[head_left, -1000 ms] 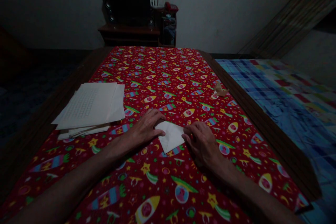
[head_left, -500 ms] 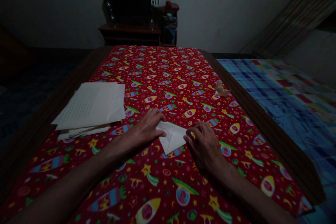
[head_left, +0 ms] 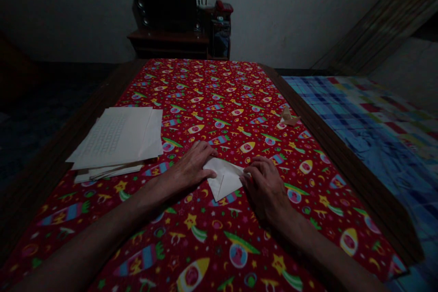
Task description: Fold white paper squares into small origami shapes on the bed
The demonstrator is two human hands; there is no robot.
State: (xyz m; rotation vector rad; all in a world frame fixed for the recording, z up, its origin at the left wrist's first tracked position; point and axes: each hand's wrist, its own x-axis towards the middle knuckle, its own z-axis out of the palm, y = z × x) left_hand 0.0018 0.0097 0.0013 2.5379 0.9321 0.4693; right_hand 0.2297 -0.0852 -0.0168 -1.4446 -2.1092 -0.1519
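Observation:
A folded white sheet of paper (head_left: 224, 178) lies on the red patterned cloth, with one corner pointing toward me. My left hand (head_left: 196, 164) rests at its left side, thumb over the paper's edge and fingers along the far side, closed on it. At the right corner, my right hand (head_left: 265, 182) pinches the paper between thumb and fingers. The upper right edge is slightly raised there, showing a layer opening up. Part of the right corner is hidden behind the fingers.
A stack of paper sheets (head_left: 116, 139) sits on the left of the table. A small folded brown paper piece (head_left: 289, 117) stands near the right edge. Beyond are a dark monitor (head_left: 166, 2) and a red telephone (head_left: 224, 7). A bed with a checked cover (head_left: 318, 105) adjoins the right side.
My right hand has lifted the paper's right corner a little, so its upper layer bends up. My left hand stays in nearly the same spot.

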